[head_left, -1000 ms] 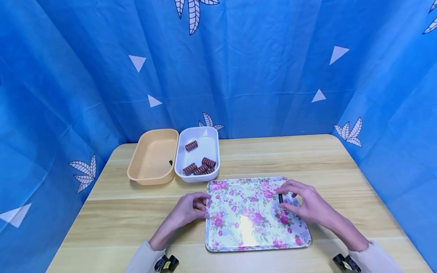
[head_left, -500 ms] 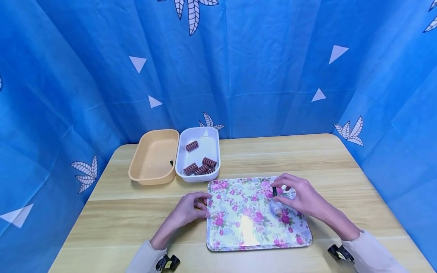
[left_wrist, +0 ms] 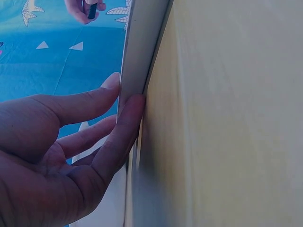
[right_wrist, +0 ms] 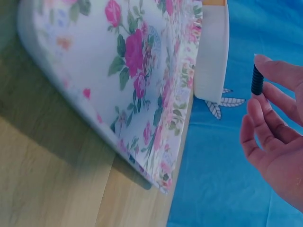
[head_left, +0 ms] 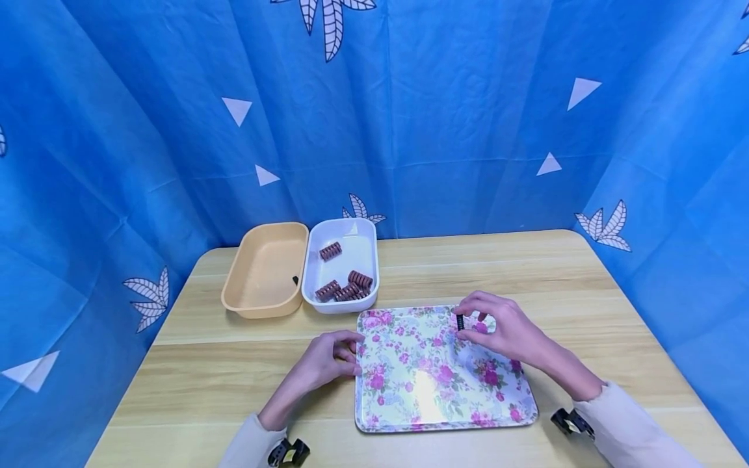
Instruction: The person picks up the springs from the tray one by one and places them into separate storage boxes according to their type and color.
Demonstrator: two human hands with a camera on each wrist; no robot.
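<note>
A small black coil spring (head_left: 459, 322) is pinched end to end between the thumb and a finger of my right hand (head_left: 500, 325). It is held above the far right part of a floral tray (head_left: 404, 383). The right wrist view shows the spring's (right_wrist: 257, 81) ridged coils, with the other fingers loosely bent below it. My left hand (head_left: 328, 359) holds the tray's left edge. In the left wrist view, its fingertips (left_wrist: 132, 106) lie against the tray's side wall (left_wrist: 142, 47).
Behind the tray stands a white bin (head_left: 374, 257) with several reddish-brown coil springs (head_left: 347, 292). Left of it is a tan bin (head_left: 251, 304), where a small dark piece (head_left: 295, 280) lies by the right wall. A blue curtain (head_left: 445, 130) surrounds the wooden table (head_left: 199, 390).
My right hand has moved left and slightly away from me over the tray, carrying the black spring. My left hand has stayed at the tray's left edge.
</note>
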